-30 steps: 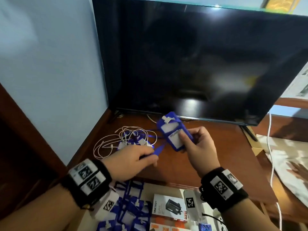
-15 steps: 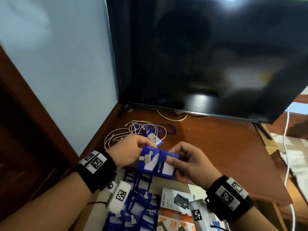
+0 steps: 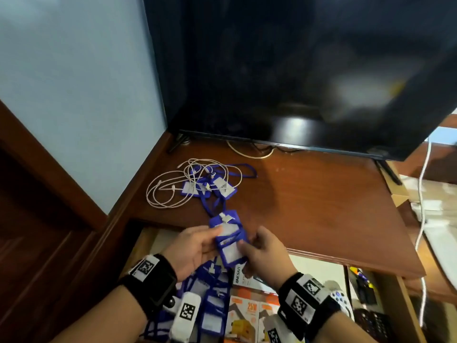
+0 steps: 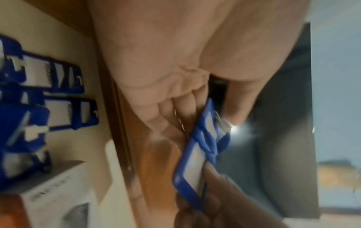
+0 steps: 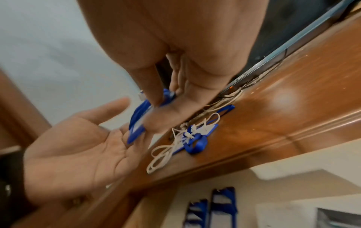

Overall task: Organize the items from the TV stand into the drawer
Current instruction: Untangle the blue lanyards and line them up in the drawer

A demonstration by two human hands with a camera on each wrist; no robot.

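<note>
A blue badge holder (image 3: 230, 253) with its lanyard wrapped round it hangs over the front edge of the TV stand (image 3: 321, 206), above the open drawer (image 3: 146, 241). My right hand (image 3: 243, 248) pinches its lower end between thumb and fingers. My left hand (image 3: 210, 237) lies palm up under its upper end, fingers straight. In the right wrist view the badge holder (image 5: 136, 123) rests on the left fingers (image 5: 125, 138). More blue badge holders (image 3: 222, 186) and a coiled white cable (image 3: 163, 189) lie on the stand's left side.
The TV (image 3: 296, 70) stands at the back of the stand. The drawer holds several blue badge holders (image 3: 210, 305), a white charger box (image 3: 241, 278) and orange boxes (image 3: 247, 313). A white remote (image 3: 341, 300) lies in the right compartment. A white cable (image 3: 422, 194) hangs at right.
The badge holder has come down from above the stand to its front edge over the drawer. My left hand let go of the lanyard and now lies under the holder.
</note>
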